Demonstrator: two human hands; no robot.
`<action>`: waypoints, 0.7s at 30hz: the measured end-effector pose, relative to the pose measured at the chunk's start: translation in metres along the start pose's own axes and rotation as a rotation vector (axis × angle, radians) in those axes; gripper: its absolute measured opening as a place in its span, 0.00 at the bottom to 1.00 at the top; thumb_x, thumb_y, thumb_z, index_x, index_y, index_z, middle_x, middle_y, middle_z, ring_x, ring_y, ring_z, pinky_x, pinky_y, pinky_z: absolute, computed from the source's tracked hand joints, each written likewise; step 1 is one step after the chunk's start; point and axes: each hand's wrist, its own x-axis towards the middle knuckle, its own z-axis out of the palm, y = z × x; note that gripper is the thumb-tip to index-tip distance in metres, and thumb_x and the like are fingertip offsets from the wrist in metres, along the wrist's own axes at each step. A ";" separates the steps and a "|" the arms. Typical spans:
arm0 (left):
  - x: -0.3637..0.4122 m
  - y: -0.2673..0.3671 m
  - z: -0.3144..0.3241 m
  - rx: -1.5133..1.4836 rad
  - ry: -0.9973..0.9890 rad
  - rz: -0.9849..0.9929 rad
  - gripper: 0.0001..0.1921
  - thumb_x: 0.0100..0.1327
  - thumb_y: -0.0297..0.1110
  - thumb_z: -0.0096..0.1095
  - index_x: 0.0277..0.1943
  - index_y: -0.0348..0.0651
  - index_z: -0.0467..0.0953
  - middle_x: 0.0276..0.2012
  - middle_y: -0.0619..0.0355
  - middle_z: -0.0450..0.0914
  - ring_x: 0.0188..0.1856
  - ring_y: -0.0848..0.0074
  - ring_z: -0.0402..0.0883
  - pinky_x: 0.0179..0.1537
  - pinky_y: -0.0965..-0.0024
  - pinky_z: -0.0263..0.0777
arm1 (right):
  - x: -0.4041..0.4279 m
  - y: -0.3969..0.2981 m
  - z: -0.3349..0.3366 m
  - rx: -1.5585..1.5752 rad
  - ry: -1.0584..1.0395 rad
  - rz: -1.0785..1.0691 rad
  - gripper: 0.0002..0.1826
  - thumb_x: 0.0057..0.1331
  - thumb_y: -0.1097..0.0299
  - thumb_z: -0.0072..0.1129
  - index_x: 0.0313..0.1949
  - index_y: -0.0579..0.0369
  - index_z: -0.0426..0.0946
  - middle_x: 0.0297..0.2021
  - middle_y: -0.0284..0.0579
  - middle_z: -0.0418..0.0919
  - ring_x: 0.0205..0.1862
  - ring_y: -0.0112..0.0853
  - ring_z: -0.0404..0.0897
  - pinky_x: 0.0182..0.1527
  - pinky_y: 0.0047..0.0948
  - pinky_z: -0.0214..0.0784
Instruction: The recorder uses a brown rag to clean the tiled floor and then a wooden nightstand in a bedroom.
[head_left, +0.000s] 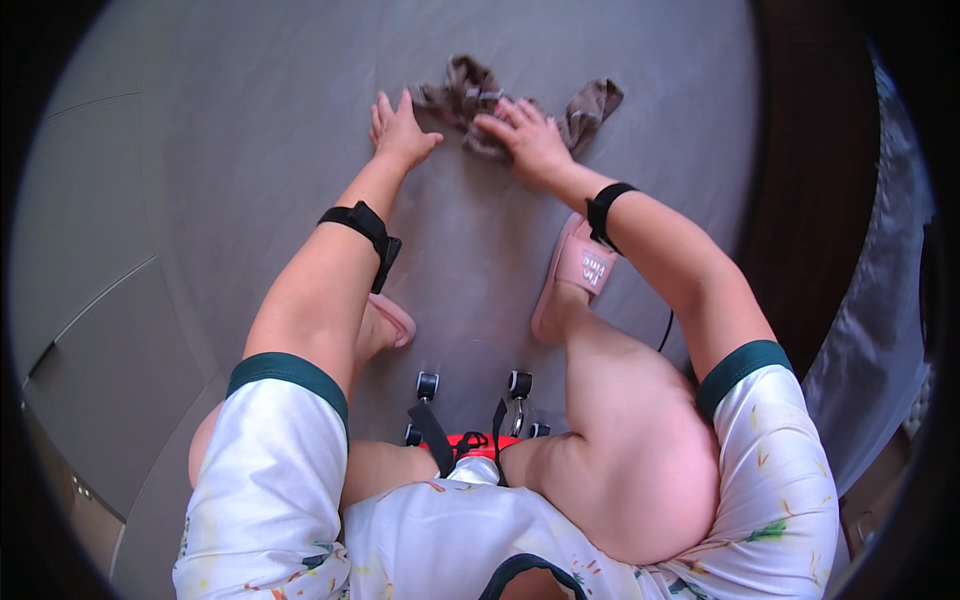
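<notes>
A crumpled brown cloth (480, 90) with pale stripes lies on the grey floor ahead of me. My right hand (531, 142) rests on the near side of the cloth, its fingers over the folds; whether they grip it is hidden. At the cloth's left end is my left hand (397, 131), fingers spread and thumb apart, with nothing held in it. A black band is strapped around each forearm.
My feet wear pink slippers (586, 262) on the floor. Between my legs is a low red seat (487, 444) with black casters (427, 385). Grey panels (112, 360) stand at left; a dark brown surface (810, 165) and a shiny grey fabric (870, 300) at right.
</notes>
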 end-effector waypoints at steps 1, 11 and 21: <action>-0.014 0.001 0.013 -0.084 -0.006 0.002 0.51 0.49 0.40 0.74 0.73 0.44 0.50 0.72 0.36 0.42 0.74 0.47 0.44 0.71 0.56 0.48 | -0.020 -0.006 0.015 -0.027 -0.023 -0.040 0.36 0.57 0.75 0.54 0.64 0.27 0.63 0.68 0.42 0.54 0.70 0.51 0.53 0.60 0.68 0.57; -0.149 -0.008 0.101 -0.090 -0.153 0.131 0.41 0.53 0.36 0.65 0.70 0.43 0.56 0.70 0.33 0.50 0.71 0.44 0.51 0.70 0.55 0.51 | -0.075 -0.023 0.059 0.008 -0.478 -0.470 0.38 0.47 0.72 0.63 0.61 0.33 0.69 0.64 0.44 0.64 0.66 0.48 0.62 0.62 0.51 0.61; -0.207 -0.038 0.094 -0.418 0.291 -0.124 0.35 0.53 0.37 0.63 0.64 0.38 0.61 0.59 0.40 0.68 0.60 0.49 0.68 0.61 0.53 0.63 | -0.114 -0.085 -0.024 0.359 -0.492 -0.320 0.38 0.50 0.74 0.61 0.64 0.46 0.67 0.58 0.52 0.73 0.60 0.47 0.71 0.63 0.39 0.62</action>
